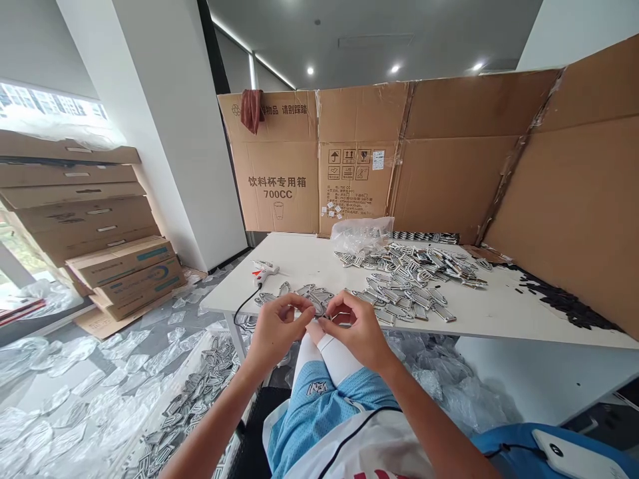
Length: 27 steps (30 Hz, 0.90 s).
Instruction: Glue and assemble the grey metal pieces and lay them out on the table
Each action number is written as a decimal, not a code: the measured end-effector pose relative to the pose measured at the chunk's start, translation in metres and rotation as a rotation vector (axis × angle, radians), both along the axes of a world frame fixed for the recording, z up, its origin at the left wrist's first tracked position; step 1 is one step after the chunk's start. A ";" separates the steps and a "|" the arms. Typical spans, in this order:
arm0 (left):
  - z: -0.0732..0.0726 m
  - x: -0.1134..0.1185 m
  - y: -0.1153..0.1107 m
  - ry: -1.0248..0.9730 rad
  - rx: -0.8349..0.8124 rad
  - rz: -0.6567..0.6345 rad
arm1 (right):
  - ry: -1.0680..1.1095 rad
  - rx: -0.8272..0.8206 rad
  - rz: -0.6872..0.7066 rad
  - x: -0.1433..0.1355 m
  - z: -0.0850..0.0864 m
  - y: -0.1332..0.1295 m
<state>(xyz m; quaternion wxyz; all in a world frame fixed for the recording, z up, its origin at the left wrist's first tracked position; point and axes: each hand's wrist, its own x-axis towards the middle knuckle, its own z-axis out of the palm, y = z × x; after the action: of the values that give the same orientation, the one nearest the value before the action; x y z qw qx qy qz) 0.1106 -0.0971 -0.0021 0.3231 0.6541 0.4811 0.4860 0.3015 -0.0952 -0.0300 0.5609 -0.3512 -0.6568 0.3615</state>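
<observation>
Over my lap, at the table's front edge, my left hand (282, 324) and my right hand (358, 327) meet with thumbs and forefingers pinched. Between the fingertips is a small grey-and-white piece (318, 309), mostly covered by them. It resembles the flat, black-outlined white pieces (407, 293) heaped on the white table just beyond my right hand. A smaller group of the same pieces (312, 291) lies right behind my fingers. To the left of these rests a white glue gun (264, 270) with an orange part and a black cord.
Tall cardboard panels (359, 159) wall off the table's back and right side. A clear plastic bag (362, 233) sits behind the heap; black strips (569, 299) lie at right. More pieces (194, 392) fill a low spot at lower left. Stacked cartons (134, 273) and plastic wrappers (64, 406) cover the left floor.
</observation>
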 end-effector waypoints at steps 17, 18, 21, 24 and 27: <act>-0.001 0.006 -0.008 0.079 0.214 0.181 | 0.099 0.104 -0.045 -0.014 -0.005 -0.008; 0.000 0.006 -0.009 0.097 0.235 0.199 | 0.102 0.115 -0.049 -0.014 -0.004 -0.009; 0.004 0.005 -0.014 0.150 0.308 0.227 | 0.108 0.150 -0.057 -0.015 -0.003 -0.013; 0.008 0.004 -0.019 0.189 0.378 0.223 | 0.103 0.178 -0.069 -0.016 -0.002 -0.015; 0.010 0.003 -0.021 0.185 0.417 0.229 | 0.097 0.191 -0.083 -0.016 -0.002 -0.015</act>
<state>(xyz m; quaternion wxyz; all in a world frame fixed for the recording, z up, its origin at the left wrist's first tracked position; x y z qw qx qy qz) 0.1140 -0.1178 0.0079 0.0786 0.6898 0.4688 0.5461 0.2855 -0.1105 -0.0323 0.6375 -0.3053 -0.6450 0.2904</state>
